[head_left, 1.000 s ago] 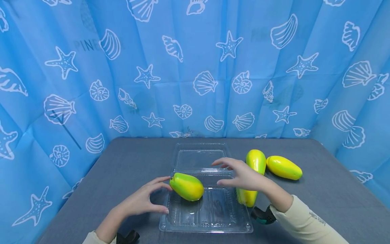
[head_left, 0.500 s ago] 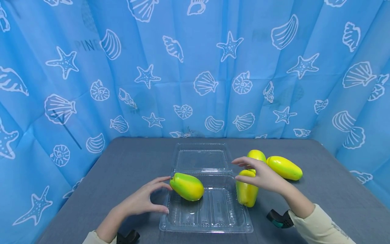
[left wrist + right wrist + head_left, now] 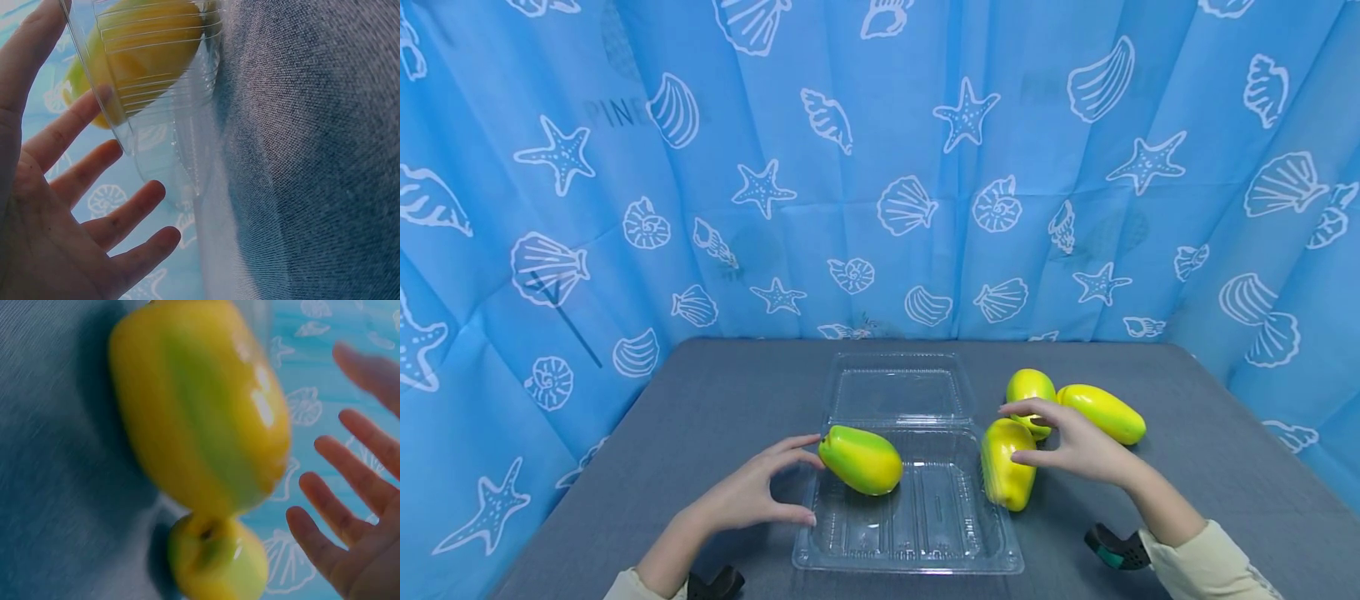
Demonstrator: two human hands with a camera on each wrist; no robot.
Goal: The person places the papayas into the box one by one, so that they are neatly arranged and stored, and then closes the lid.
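Note:
A clear plastic clamshell box (image 3: 917,560) lies open on the table, its lid (image 3: 898,392) folded back. Inside, at the left, rests a yellow-green papaya (image 3: 862,460). My left hand (image 3: 752,492) stands at the box's left edge, fingers spread; in the left wrist view its fingertips (image 3: 103,94) are right at the rim, with the papaya (image 3: 147,53) showing through the wall. Beside the box's right edge lies a second papaya (image 3: 1009,479). Over it hovers my right hand (image 3: 1067,446), thumb and fingers apart, and the right wrist view shows its fingers (image 3: 350,469) spread beside that papaya (image 3: 200,406).
Behind the right-hand papaya lie two more, a papaya (image 3: 1028,387) partly hidden by the right hand and a papaya (image 3: 1101,412) farther right. The grey table (image 3: 730,392) ends at a blue shell-print curtain (image 3: 865,167).
My right hand has moved right, from above the box to over the papaya beside it. The left hand and the papaya in the box have stayed put.

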